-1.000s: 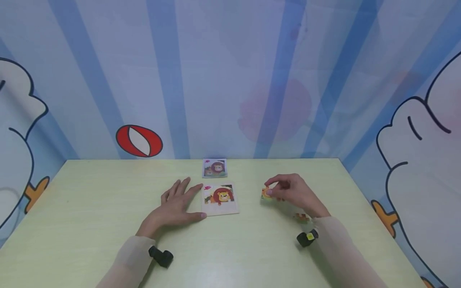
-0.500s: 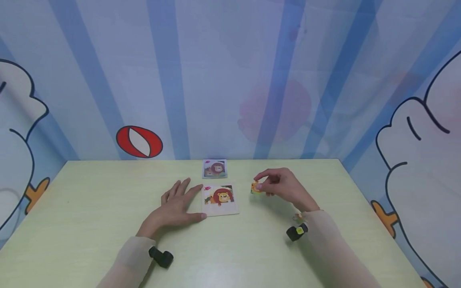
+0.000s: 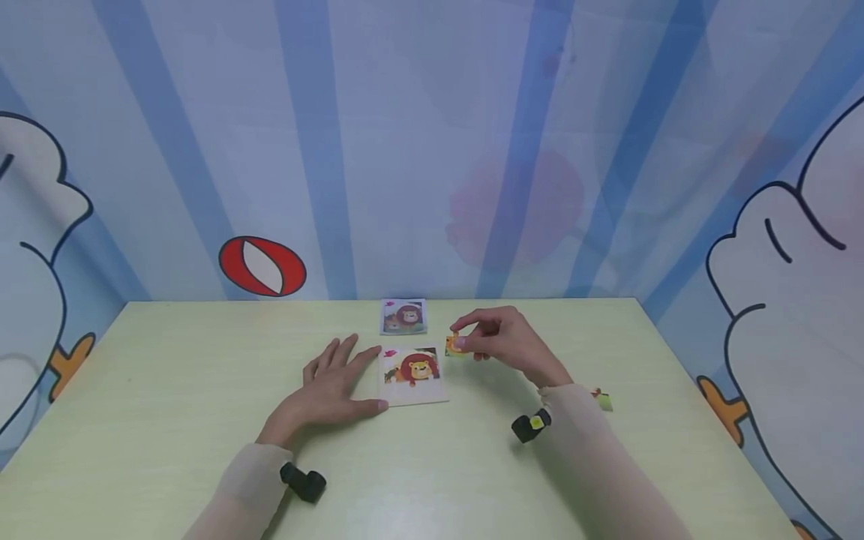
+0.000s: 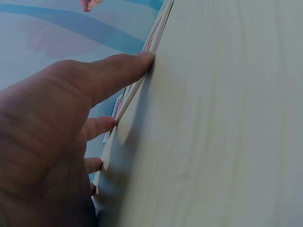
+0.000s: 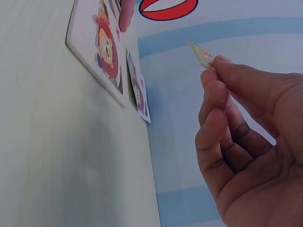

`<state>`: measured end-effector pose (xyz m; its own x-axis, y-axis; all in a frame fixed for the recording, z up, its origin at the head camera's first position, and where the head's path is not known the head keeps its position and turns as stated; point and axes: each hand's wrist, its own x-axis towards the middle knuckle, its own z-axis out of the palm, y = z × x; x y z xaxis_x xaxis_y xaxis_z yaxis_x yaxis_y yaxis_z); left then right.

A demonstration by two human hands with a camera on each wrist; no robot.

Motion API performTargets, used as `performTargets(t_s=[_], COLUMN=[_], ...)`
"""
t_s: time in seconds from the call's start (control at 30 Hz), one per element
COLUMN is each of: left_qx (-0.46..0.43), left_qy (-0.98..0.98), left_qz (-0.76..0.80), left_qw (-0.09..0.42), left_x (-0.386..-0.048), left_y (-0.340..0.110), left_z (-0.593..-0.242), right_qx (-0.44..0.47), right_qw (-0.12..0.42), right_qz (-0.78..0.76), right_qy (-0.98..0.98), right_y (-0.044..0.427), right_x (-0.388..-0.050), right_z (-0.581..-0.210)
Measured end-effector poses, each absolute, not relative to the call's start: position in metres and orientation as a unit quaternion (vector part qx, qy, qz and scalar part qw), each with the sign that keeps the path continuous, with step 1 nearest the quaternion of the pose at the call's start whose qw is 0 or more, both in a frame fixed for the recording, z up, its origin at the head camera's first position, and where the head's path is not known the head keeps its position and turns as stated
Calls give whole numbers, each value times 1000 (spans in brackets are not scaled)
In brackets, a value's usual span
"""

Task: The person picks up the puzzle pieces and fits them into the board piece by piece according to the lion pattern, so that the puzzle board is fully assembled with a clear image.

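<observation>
A square puzzle board [image 3: 414,394] with a lion picture in its upper part lies on the table; its lower part is bare white. My left hand [image 3: 331,390] rests at the board's left side, thumb and forefinger touching its edge, fingers spread. Between thumb and forefinger my right hand [image 3: 502,341] pinches a small yellow and green puzzle piece [image 3: 452,346], held above the table just off the board's upper right corner. In the right wrist view the puzzle piece [image 5: 202,56] is seen nearly edge-on. Another puzzle piece [image 3: 603,400] lies on the table beyond the right sleeve, partly covered by it.
Behind the board lies a picture card [image 3: 403,317] with the same lion scene, near the table's back edge. The pale wooden table [image 3: 169,352] meets a blue striped cloth backdrop [image 3: 405,150]. A black wrist camera sits on each wrist.
My right hand has moved left with the pinched puzzle piece, coming near the board. The loose piece on the right shows on the sleeve's other side. My left hand has stayed still.
</observation>
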<state>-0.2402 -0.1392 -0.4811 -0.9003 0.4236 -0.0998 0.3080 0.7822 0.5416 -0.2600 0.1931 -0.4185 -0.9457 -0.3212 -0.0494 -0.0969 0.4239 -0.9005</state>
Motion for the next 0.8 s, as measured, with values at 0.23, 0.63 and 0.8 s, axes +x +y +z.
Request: performTargets(t_s=[0.23, 0.63, 0.8], left_qx=[197, 198, 199], left_qy=[938, 940, 941], left_qz=[263, 258, 254], left_qw=[109, 107, 106], left_x=[-240, -241, -241], left_y=[-138, -139, -140], left_z=[-481, -481, -481], right_qx=[-140, -182, -186], right_qw=[117, 135, 147], right_qz=[-535, -508, -494], right_qy=[825, 831, 837], right_y=[174, 144, 135], right_x=[-266, -274, -276], right_z=[-422, -435, -441])
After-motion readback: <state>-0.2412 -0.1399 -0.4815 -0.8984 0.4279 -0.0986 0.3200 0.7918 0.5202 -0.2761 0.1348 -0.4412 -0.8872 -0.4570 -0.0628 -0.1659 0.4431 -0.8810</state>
